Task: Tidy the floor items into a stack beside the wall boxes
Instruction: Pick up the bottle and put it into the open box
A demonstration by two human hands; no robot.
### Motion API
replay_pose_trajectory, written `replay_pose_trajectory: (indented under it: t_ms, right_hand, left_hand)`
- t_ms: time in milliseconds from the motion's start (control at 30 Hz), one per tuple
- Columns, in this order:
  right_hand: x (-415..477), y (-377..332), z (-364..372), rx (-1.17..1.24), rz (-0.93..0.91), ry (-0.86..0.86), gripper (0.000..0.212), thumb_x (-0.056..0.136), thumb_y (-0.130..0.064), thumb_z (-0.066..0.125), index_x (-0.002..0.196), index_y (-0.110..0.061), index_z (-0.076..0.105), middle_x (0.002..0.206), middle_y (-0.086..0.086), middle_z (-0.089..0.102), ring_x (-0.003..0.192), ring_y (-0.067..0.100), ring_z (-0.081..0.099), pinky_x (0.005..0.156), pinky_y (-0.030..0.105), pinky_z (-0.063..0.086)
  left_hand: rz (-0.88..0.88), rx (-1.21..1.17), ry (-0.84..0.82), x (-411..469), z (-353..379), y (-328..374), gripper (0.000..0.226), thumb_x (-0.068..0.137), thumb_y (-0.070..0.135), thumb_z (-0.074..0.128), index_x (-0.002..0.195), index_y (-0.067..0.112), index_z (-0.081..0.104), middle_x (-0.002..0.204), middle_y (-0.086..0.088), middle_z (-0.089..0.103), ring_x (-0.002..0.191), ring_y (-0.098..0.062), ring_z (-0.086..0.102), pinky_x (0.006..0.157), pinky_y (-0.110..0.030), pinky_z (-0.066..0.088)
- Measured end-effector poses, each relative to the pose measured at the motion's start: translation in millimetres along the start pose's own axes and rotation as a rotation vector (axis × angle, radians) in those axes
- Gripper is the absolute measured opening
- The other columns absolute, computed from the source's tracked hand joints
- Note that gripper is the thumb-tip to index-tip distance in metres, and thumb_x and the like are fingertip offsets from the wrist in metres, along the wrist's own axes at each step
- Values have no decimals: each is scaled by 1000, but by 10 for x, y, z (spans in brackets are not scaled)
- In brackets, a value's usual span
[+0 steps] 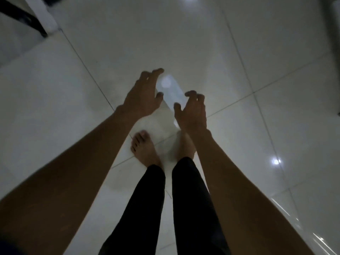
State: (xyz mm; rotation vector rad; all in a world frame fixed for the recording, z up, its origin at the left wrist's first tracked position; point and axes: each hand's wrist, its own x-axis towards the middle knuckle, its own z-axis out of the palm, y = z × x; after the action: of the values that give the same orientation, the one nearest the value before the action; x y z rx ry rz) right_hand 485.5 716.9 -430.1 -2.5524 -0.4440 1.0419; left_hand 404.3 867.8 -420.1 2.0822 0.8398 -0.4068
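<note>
Both forearms are bare to the frame's edge, with no sleeve, watch or band visible on either wrist. The left hand (142, 95) and right hand (192, 111) carry no rings or gloves (the dim light hides finer detail). The legs wear close-fitting black trousers (147, 208) ending at the ankle, and the feet (144, 150) are bare, without shoes or socks.

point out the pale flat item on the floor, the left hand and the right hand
pale flat rectangular item (170, 91), head view, its glossy top face
left hand (142, 96), head view, back of hand
right hand (192, 112), head view, back of hand
</note>
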Motion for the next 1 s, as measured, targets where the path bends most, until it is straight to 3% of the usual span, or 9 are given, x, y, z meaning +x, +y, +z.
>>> replay_pose_trajectory:
  t_ms: [100,233,467,533,633,800,1000]
  right_hand:
    - [256,149,257,-52,-42,-35,51,92,-46,64,130,-14,52,139,11,43,118,31,56,94,42,54]
    - [391,155,327,-19,-103,-106,48,97,-36,63,134,-8,53,150,13,37,126,30,53,105,37,49]
    - [151,-142,-336,30,-332,-96,35,97,-17,63,122,6,56,124,22,56,110,30,57,90,20,42]
    - [-142,-298,-758,32,-416,-99,32,98,-13,62,121,9,56,121,23,58,108,31,57,89,21,42]
    - [-706,-747,-1583,31,-535,-132,33,100,-12,59,124,10,55,122,24,58,111,35,57,93,37,47]
    - [-1785,-1698,-2911,-18,-725,-165,36,103,-25,49,126,2,55,122,17,58,102,30,57,86,39,48]
    - [-3157,-2648,-3848,-28,-956,-101,36,101,-36,46,112,-5,61,110,9,61,95,24,56,79,36,47]
  left_hand:
    - [57,-2,-41,199,300,-132,66,94,17,65,153,15,35,147,-16,40,129,-33,50,107,-47,44]
    - [11,14,65,299,461,-90,58,94,14,65,148,17,43,145,-15,38,120,-33,57,97,-44,54]
    - [14,-30,125,50,14,131,54,90,16,68,139,15,46,131,-14,52,116,-29,55,99,-46,51]
    - [91,-111,106,-234,-315,384,51,89,17,69,135,9,48,130,-13,54,118,-26,55,103,-43,48]
    - [188,-214,166,-813,-995,970,41,96,25,60,128,1,51,124,-12,57,114,-24,56,101,-36,47]
    - [141,-309,414,-1892,-2145,1983,47,94,50,61,107,4,56,105,-10,66,95,-24,65,81,-38,54]
    - [155,-432,933,-3372,-2985,2889,36,100,30,57,82,-1,58,79,-9,64,70,-20,60,63,-35,50]
